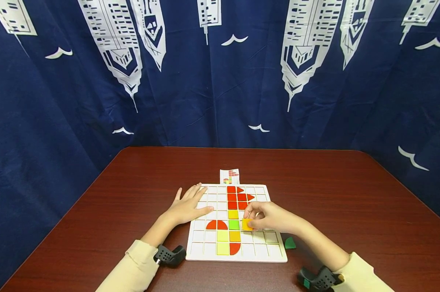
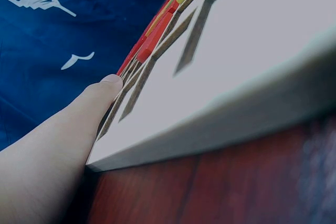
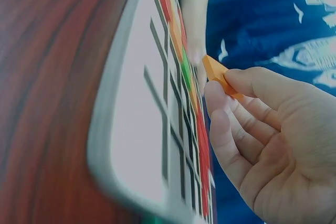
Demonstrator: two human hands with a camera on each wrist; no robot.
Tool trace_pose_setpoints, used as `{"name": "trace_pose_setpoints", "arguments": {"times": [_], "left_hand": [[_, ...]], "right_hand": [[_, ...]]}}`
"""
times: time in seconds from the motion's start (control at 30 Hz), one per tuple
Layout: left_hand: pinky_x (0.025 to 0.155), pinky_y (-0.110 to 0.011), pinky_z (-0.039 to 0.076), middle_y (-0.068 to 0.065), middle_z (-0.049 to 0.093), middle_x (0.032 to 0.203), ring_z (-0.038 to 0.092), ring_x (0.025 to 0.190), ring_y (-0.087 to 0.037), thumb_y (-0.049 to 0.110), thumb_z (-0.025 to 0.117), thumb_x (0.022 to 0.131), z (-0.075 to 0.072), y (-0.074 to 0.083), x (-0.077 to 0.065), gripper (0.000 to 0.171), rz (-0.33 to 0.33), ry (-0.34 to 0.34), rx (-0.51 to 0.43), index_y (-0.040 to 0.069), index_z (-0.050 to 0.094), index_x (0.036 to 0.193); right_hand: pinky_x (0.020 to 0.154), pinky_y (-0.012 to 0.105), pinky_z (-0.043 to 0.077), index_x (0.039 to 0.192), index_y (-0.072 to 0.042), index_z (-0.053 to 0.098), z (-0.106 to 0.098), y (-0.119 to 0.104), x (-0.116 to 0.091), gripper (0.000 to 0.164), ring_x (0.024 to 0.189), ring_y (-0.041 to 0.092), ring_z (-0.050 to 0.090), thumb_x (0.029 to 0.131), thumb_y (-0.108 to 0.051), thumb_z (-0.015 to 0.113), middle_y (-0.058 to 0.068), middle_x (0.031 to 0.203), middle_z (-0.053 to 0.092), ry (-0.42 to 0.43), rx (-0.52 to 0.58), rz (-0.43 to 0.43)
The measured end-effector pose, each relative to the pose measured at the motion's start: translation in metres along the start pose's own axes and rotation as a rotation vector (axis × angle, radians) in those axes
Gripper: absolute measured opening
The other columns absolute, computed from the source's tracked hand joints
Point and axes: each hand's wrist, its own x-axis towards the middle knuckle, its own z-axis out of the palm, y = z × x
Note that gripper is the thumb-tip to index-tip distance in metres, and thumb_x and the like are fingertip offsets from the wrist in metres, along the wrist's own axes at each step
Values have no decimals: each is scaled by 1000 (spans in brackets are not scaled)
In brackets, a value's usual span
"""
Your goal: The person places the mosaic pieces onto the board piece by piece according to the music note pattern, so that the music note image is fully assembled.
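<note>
A white grid board [image 1: 256,248] lies on the table with red, yellow, orange and green tiles set in its cells. Between thumb and fingers my right hand [image 1: 272,217] pinches an orange square tile [image 1: 247,224], over the cells right of the green square [image 1: 234,225]. In the right wrist view, the orange tile [image 3: 218,74] is tilted and held above the board. My left hand [image 1: 188,207] rests with spread fingers on the board's upper left edge. The left wrist view shows the thumb [image 2: 100,98] along the board's edge.
A small printed card [image 1: 229,176] with a coloured pattern lies at the board's far edge. A green piece [image 1: 290,243] is on the brown table [image 1: 161,162] right of the board, near my right forearm. Behind the table hangs a blue patterned curtain [image 1: 190,89].
</note>
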Motion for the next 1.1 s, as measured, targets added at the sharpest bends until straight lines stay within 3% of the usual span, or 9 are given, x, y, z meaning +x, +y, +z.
{"name": "trace_pose_setpoints", "arguments": {"times": [0.43,0.8,1.1], "left_hand": [[110,-56,-5,-4,12,154,11,142,-23,65,43,83,-2,1,0,78,-13,0,9,22,22,146],[110,-57,-3,-5,13,154,11,142,-24,64,42,85,1,0,3,77,10,10,26,21,22,146],[110,-57,-4,-4,12,154,11,142,-23,64,41,85,1,-1,1,77,7,7,26,21,22,146]], "right_hand": [[57,18,47,92,-7,58,39,-26,36,11,61,8,62,81,-6,61,-1,73,58,-100,64,-47],[59,15,42,88,-10,60,60,-36,51,9,61,1,51,80,-9,64,-5,70,58,-26,-39,-64],[63,16,45,83,-13,60,66,-40,54,8,64,1,53,80,-10,66,-8,69,57,-1,-79,-43]]}}
